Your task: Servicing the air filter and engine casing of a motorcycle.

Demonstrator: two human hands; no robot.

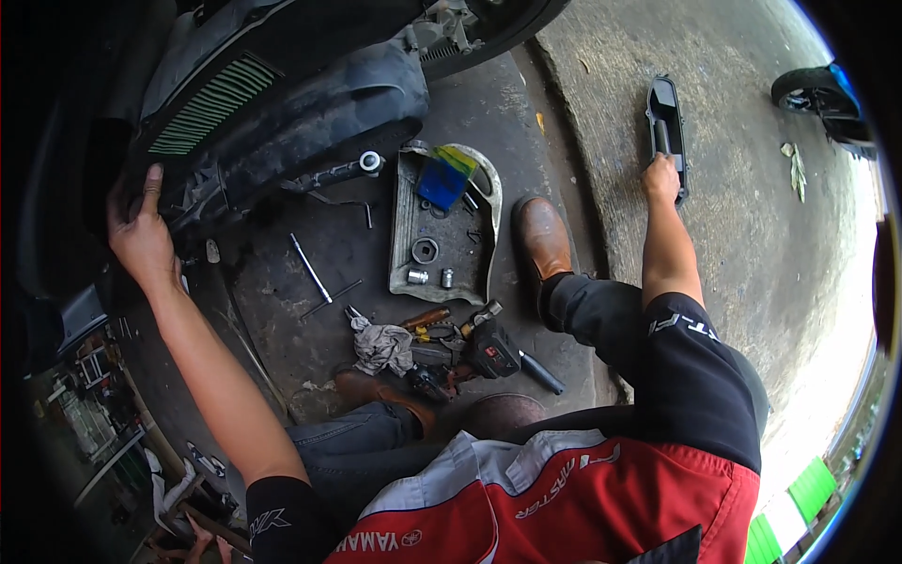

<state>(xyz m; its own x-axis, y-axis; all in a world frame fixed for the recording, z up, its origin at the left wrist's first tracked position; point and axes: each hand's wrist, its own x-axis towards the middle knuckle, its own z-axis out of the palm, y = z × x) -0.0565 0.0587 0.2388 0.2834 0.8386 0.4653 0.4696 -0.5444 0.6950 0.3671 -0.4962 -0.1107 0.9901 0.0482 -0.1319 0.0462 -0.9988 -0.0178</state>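
My left hand (144, 235) is against the dark body of a scooter (329, 108), thumb raised and apart from the other fingers, which lie partly in shadow. Just beyond it, a green pleated air filter (214, 101) sits exposed in its black housing. Off to the right, my right hand (661, 179) closes on the near end of a long, black, hollow plastic cover (666, 94) over the concrete. A dark, rod-like part (661, 136) runs inside the cover, just ahead of my fingers; I cannot tell whether it belongs to the cover.
Between my feet and the scooter stands a metal tray (402, 246) with sockets and a blue-yellow piece. Nearby lie a T-handle wrench (310, 268), a crumpled rag (382, 348) and a power driver (490, 352). Another wheel (801, 89) stands at the far right.
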